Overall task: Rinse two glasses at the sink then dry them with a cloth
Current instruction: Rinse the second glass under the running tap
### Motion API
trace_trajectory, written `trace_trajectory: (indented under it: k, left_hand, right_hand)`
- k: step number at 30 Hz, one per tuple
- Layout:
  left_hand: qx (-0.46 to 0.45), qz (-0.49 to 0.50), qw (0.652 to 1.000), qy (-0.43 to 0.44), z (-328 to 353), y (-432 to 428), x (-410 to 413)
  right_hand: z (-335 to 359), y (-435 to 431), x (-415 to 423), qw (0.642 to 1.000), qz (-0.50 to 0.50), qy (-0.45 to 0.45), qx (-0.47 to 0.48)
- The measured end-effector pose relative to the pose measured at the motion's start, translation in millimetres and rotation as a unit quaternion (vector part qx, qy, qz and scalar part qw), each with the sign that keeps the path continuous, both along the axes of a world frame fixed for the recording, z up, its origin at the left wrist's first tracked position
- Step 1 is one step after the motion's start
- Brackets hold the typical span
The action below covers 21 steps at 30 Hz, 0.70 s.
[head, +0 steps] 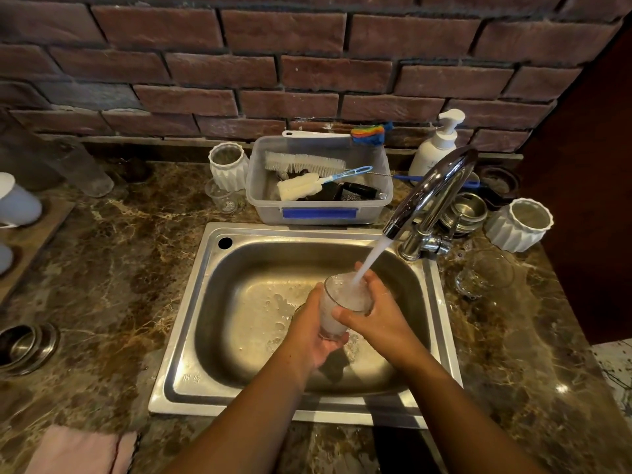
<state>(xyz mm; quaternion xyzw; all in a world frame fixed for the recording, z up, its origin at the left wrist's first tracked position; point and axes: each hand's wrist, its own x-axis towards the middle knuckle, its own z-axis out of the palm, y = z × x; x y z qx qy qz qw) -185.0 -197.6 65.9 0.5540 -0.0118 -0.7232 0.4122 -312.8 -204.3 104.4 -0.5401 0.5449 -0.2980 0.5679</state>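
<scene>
Glass in hand: your left hand (pixel 313 331) is wrapped around the base and lower wall of the glass (pixel 342 304); your right hand (pixel 378 314) is clamped on its upper wall and rim. You hold it tilted over the sink (pixel 246 302) basin, mouth toward the faucet (pixel 432 191).
Water: the stream lands in the glass mouth; the glass looks full of white, foaming water.
Second glass: stands on the counter (pixel 113 278) right of the sink, just below the faucet base (pixel 485 273).
Cloth: pink cloth (pixel 82 451) at the counter's near-left edge, well apart from the sink.
Open room: bare counter left of the sink; the right side is crowded by a white ribbed pot (pixel 519 224) and steel lids (pixel 466 212).
Bin: clear plastic bin (pixel 318 208) touching the sink's back rim, holding brushes and a sponge wand.
Back edge: soap pump bottle (pixel 437 145) against the brick wall.
</scene>
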Motion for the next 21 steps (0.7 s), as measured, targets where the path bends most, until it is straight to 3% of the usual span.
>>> trace_trajectory:
  k: [6, 13, 21]
  left_hand:
    - [-0.005, 0.015, 1.000, -0.018, 0.3, -9.6, -0.3]
    - [-0.045, 0.008, 0.995, 0.092, 4.9, -4.1, -8.9]
    - [-0.073, -0.042, 0.995, 0.058, -1.0, -0.5, -1.9]
  right_hand:
    - [-3.3, 5.4, 6.2, 0.999, -0.008, 0.026, -0.033]
    - [5.4, -1.8, 6.7, 0.991, -0.011, 0.073, -0.112]
    - [-1.6, -4.8, 0.5, 0.998, -0.017, 0.043, -0.040]
